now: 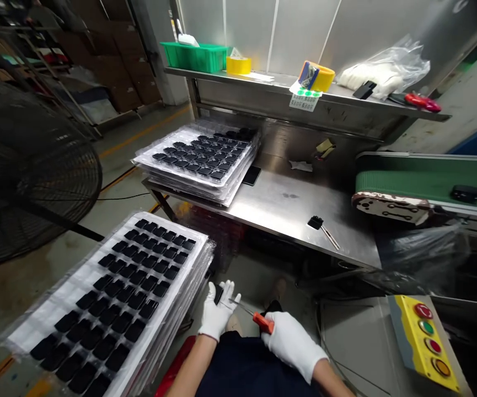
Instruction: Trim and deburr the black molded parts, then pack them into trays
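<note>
My gloved left hand holds a small black part between thumb and fingers, above my lap. My right hand, also in a white glove, is closed around a screwdriver with a red handle. The thin shaft points left towards the fingers of my left hand; I cannot tell whether its tip touches the black part. To the left of my hands stands a stack of clear plastic trays, the top one filled with rows of black parts.
On the steel bench are a second tray stack, a dark flat device, a black piece and tweezers. A green conveyor carries a black item. A yellow button box stands right, a large fan left.
</note>
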The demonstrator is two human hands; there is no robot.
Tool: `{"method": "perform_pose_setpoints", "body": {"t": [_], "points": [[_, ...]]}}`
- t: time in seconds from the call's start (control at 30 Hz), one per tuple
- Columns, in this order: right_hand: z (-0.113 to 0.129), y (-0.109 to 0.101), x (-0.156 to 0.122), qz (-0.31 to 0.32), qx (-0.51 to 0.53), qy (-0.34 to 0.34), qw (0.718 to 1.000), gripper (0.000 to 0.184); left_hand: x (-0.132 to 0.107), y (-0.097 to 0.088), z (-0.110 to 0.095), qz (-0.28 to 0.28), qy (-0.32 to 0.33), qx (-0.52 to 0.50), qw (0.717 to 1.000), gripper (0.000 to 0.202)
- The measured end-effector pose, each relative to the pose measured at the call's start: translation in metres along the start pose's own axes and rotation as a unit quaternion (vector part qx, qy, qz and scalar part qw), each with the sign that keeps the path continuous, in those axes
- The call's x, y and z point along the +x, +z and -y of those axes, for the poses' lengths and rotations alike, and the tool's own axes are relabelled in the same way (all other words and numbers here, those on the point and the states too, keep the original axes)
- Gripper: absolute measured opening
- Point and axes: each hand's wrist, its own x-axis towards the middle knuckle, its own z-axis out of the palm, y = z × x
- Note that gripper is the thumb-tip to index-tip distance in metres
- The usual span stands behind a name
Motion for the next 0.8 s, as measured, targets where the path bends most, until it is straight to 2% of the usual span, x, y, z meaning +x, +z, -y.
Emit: {"method": "perform_pose_setpoints", "body": {"t": [0.17, 0.23, 0.3, 0.37, 0.47, 0.53, 0.6, 0.7, 0.8], "points": [[-0.008, -0.006, 0.002, -0.012, 0.034, 0.011, 0.999, 0.022, 0.012, 0.029, 0.007, 0.008, 0.015, 0.080, 0.997, 0.033], [-0.017, -0.016, 0.002, -0.013, 0.049, 0.025, 0.998, 0.025, 0.017, 0.042, 0.011, 0.013, 0.024, 0.154, 0.988, 0.031], [-0.030, -0.030, -0.001, -0.015, 0.068, 0.048, 0.996, 0.027, 0.024, 0.052, 0.013, 0.019, 0.041, 0.256, 0.966, 0.025], [-0.046, -0.044, -0.004, -0.019, 0.089, 0.079, 0.993, 0.026, 0.034, 0.061, 0.013, 0.038, 0.054, 0.379, 0.923, 0.018], [-0.068, -0.061, -0.006, -0.025, 0.125, 0.124, 0.984, 0.023, 0.054, 0.074, 0.013, 0.096, 0.052, 0.552, 0.827, 0.008], [-0.080, -0.069, -0.004, -0.031, 0.153, 0.141, 0.978, 0.020, 0.071, 0.089, 0.017, 0.143, 0.051, 0.629, 0.762, 0.002], [-0.093, -0.074, 0.000, -0.043, 0.185, 0.153, 0.970, 0.020, 0.086, 0.110, 0.027, 0.186, 0.052, 0.677, 0.711, 0.006], [-0.121, -0.077, 0.003, -0.076, 0.244, 0.173, 0.951, 0.020, 0.102, 0.149, 0.051, 0.238, 0.039, 0.709, 0.663, 0.022], [-0.161, -0.079, 0.000, -0.133, 0.335, 0.179, 0.915, 0.015, 0.105, 0.190, 0.074, 0.273, 0.006, 0.706, 0.654, 0.030]]}}
